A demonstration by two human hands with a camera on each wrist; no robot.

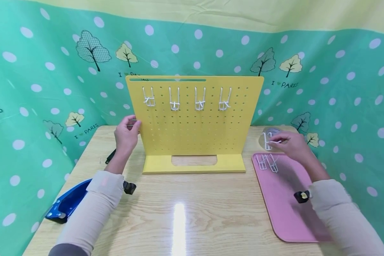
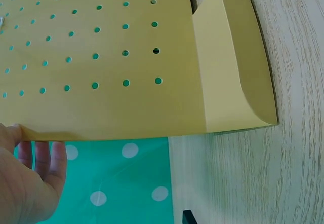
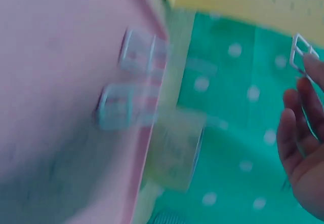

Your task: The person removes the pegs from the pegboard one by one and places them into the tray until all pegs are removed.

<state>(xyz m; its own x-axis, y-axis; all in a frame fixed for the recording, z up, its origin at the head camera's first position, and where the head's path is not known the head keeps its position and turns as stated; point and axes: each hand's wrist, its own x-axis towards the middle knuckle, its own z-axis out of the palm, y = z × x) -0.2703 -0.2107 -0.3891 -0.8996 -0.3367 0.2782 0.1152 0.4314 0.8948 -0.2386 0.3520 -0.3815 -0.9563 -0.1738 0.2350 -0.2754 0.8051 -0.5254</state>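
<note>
A yellow pegboard (image 1: 192, 131) stands upright on the table, with several white wire hooks (image 1: 174, 106) hanging in a row near its top. My left hand (image 1: 125, 137) grips the board's left edge; the left wrist view shows the thumb in front of the board (image 2: 116, 112) and the fingers behind. Off the board's right side, my right hand (image 1: 289, 142) pinches another white wire hook (image 1: 265, 142) above the table. The right wrist view shows this hook (image 3: 292, 57) at the fingertips. Two more white hooks (image 1: 273, 166) lie at the far left corner of a pink tray (image 1: 288, 206).
Behind the right hand stands a round, clear-looking container (image 1: 261, 140), partly hidden. A blue bin (image 1: 72, 199) sits at the table's left edge, partly behind the left sleeve. Near the left forearm lies a black object (image 1: 110, 156). A green dotted curtain (image 1: 211, 49) encloses the back and sides.
</note>
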